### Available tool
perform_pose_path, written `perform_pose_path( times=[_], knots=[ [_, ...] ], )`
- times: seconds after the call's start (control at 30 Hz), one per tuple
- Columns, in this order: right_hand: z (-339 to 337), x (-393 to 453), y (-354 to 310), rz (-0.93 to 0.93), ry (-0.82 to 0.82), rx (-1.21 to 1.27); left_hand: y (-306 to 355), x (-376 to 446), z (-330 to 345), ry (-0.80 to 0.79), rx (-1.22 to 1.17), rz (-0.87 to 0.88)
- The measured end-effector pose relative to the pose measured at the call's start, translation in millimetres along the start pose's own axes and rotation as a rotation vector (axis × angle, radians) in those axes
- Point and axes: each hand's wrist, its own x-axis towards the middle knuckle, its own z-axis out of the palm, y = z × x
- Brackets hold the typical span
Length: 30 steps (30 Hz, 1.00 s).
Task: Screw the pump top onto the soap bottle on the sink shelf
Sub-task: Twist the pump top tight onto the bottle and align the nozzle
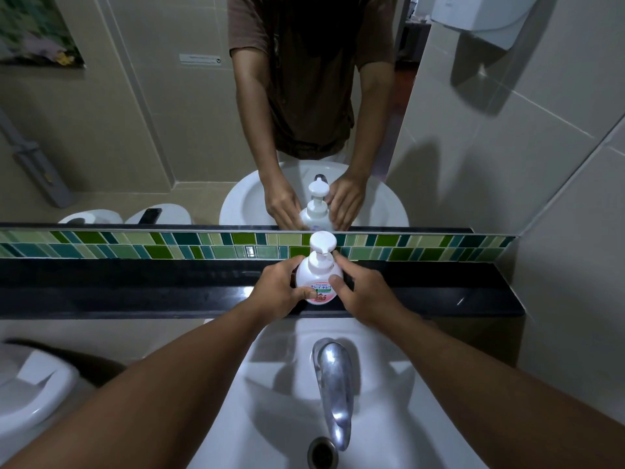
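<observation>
Small tiled bathroom here, big mirror over a strip of green mosaic tile (135,247), and a glossy black stone shelf (135,289) running along the back of the white ceramic sink (287,418) with its chrome tap (333,384).

The white rounded plastic soap bottle (316,277) with the pink label stands upright on that shelf, right above the tap. The white plastic pump top (321,247) is already sitting on its neck, nozzle head up; can't tell from this angle how far it's threaded.

Left hand (279,289) is wrapped around the bottle's left side, thumb pressed on the front near the label. Right hand (363,292) is on the other side, thumb against the body, index finger reaching up toward the collar under the pump.

Handling guess: light, smooth plastic, probably a bit slick and squeezable, and the polished shelf won't stop it spinning. I'd clamp the body low with one hand and twist at the ribbed collar, not the nozzle head, which likely just swivels.
</observation>
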Motion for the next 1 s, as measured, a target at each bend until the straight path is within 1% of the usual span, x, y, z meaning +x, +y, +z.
perform_pose_path(
  times=[0.13, 0.37, 0.57, 0.87, 1.0],
  knots=[
    [3.4, 4.4, -0.5, 0.005, -0.045, -0.022, 2.1, -0.7, 2.0, 0.004, -0.006, -0.019],
    [3.9, 3.1, 1.2, -0.001, -0.07, -0.041, 10.3, -4.7, 6.6, 0.04, 0.029, -0.042],
    [7.6, 2.0, 1.2, -0.005, -0.045, -0.074, 13.4, -5.1, 7.0, 0.038, 0.057, -0.052],
    [9.8, 3.3, 4.0, 0.017, -0.038, -0.043, 9.5, -3.9, 8.2, 0.016, 0.07, -0.076],
    [8.8, 0.7, 7.8, 0.024, -0.044, -0.016, 12.3, -1.8, 6.6, -0.015, 0.137, -0.088]
  ],
)
